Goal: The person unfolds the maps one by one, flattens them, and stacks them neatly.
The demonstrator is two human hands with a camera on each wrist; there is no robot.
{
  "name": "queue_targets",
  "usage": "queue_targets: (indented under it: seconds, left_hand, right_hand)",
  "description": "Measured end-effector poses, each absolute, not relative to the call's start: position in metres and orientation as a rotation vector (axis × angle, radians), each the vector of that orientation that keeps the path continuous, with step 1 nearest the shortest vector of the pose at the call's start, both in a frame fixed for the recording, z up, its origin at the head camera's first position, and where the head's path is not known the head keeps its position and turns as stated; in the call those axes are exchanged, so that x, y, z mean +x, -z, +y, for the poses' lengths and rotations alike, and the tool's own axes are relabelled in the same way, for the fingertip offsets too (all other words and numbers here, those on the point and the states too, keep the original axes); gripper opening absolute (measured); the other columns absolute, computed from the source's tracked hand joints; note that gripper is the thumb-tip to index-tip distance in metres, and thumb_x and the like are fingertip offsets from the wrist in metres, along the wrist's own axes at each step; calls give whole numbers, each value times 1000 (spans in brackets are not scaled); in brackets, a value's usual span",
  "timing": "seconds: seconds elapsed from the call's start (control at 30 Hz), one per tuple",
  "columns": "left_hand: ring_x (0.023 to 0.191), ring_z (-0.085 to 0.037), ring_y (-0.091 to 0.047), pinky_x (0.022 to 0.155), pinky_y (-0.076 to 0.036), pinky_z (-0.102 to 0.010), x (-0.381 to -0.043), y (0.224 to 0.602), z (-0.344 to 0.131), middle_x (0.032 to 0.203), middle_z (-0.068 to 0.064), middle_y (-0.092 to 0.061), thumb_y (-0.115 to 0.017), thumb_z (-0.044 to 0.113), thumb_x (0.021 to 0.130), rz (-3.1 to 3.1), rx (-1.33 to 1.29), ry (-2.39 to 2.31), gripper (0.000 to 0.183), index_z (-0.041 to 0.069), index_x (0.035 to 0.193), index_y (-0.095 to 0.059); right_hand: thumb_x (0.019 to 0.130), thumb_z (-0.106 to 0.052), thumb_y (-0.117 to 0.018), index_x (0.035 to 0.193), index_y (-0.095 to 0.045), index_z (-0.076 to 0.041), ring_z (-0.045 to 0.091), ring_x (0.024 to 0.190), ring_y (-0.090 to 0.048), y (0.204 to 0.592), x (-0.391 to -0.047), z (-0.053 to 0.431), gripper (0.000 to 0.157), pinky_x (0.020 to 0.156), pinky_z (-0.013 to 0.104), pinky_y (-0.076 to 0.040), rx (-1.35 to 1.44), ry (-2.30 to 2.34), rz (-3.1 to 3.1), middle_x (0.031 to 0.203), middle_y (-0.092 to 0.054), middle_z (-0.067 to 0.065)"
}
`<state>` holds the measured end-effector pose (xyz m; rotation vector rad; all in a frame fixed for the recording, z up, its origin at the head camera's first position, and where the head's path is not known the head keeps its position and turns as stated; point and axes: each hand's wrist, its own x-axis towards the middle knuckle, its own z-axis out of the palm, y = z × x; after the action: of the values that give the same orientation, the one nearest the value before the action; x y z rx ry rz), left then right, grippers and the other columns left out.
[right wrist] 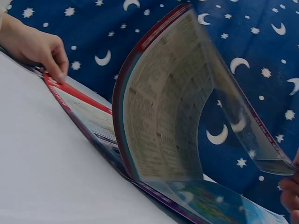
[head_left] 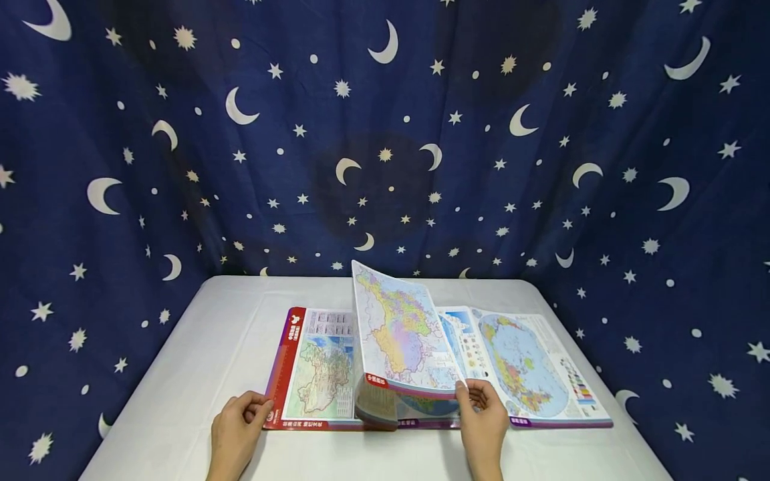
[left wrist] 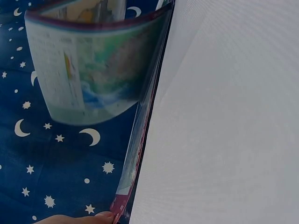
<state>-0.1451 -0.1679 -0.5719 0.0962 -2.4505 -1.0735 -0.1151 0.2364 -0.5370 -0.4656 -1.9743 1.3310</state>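
Observation:
A glossy fold-out map (head_left: 321,374) with a red left border lies on the table. My left hand (head_left: 237,424) pinches its near left corner, thumb on top; the left wrist view shows only those fingers (left wrist: 103,215) at the red edge. With thumb and fingers my right hand (head_left: 486,424) pinches the near right corner of a raised map panel (head_left: 400,331). That panel stands tilted above the middle, its sheet bent in a curve. In the right wrist view, the panel's text side (right wrist: 161,98) bows upward, and the right hand (right wrist: 290,193) is partly cut off.
A purple-edged world map panel (head_left: 526,364) lies flat at the right, partly under the raised panel. White cloth covers the table (head_left: 234,334). Behind and at both sides hangs a dark blue curtain (head_left: 385,87) with moons and stars.

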Motion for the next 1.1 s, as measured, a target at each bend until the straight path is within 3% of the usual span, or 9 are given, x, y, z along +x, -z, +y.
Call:
queue_targets:
  seconds: [0.37, 0.67, 1.1]
  left_hand:
    - [61, 1, -43, 60, -34, -27, -147, 572, -169, 67, 7, -56, -90, 17, 84, -2491, 131, 1080, 16, 18, 79, -74]
    - [62, 2, -43, 60, -35, -26, -146, 573, -168, 68, 8, -56, -90, 17, 84, -2479, 120, 1086, 17, 19, 78, -74]
    - [63, 2, -43, 61, -35, -26, -146, 574, -169, 67, 9, -55, -90, 15, 83, -2469, 105, 1070, 19, 19, 77, -72]
  right_hand:
    - [99, -18, -75, 102, -73, 2, -5, 74, -60, 536, -108, 276, 21, 69, 8, -47, -647, -1316, -1971, 91, -74, 9]
    - [99, -20, -74, 106, -72, 4, -7, 72, -59, 541, -104, 299, 25, 69, 7, -46, -701, -1329, -1904, 79, -64, -21]
    - [99, -22, -72, 109, -71, 5, -19, 68, -55, 547, -92, 349, 29, 65, 2, -43, -820, -1289, -1852, 69, -55, -43]
